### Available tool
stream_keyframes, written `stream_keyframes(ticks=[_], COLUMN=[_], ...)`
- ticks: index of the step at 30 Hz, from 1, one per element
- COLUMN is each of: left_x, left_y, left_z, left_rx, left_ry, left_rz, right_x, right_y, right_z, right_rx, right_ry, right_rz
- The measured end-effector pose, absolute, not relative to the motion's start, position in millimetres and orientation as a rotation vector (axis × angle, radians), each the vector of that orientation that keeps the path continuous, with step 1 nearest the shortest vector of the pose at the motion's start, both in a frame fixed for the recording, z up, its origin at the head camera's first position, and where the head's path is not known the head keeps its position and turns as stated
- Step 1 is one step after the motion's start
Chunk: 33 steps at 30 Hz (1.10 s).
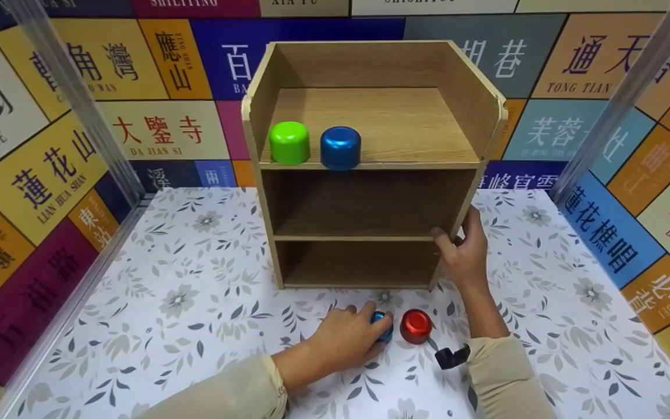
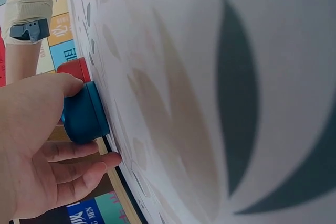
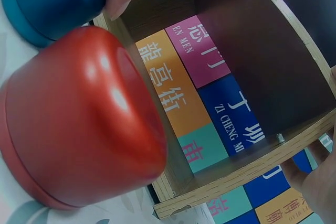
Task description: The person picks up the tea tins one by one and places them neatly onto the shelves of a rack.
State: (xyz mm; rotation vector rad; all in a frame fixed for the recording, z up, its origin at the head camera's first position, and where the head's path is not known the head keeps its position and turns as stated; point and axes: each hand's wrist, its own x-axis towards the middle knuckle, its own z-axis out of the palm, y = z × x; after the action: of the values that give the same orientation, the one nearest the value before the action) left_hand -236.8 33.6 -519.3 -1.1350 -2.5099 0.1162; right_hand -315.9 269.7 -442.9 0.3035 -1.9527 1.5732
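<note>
The left hand [image 1: 349, 337] has thumb and fingers closed round a blue cup [image 2: 84, 114], which sits rim-down on the table, in front of the shelf. Right beside it, towards the person's right arm, stands a red cup [image 1: 416, 326] that nobody is touching. The right hand [image 1: 466, 250] grasps the wooden shelf [image 1: 370, 201] by its right side, thumb on the front edge near the middle board, fingers round the outside; I'd say it is steadying the thing. Up on the top board [image 1: 405, 131], a green cup [image 1: 289, 142] and a second blue cup [image 1: 341, 148] stand side by side at the front, towards the left, the blue one right at the edge. As I read it, the step in hand is taking hold of the lower blue cup. The next move calls for a secure pinch and a straight lift off the flowered table [image 1: 207, 331], without brushing the red cup, while the other hand holds the shelf steady. All round stand walls of bright, lettered panels [image 1: 166, 131].
</note>
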Motion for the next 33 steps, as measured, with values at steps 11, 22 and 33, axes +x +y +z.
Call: stream_keyframes(ticks=[11, 22, 33], left_x=[-237, -237, -238], left_y=[33, 34, 34], left_z=[-520, -514, -507], left_rx=[-1.133, -1.170, -1.154], left_ry=[-2.475, -2.539, -2.561], left_rz=[0.085, 0.056, 0.028], right_x=[-317, -316, -316], right_y=[270, 270, 270], right_z=[-443, -443, -443], right_rx=[0.300, 0.295, 0.313], right_ry=[-1.943, -1.972, -1.957], right_rz=[1.577, 1.565, 1.570])
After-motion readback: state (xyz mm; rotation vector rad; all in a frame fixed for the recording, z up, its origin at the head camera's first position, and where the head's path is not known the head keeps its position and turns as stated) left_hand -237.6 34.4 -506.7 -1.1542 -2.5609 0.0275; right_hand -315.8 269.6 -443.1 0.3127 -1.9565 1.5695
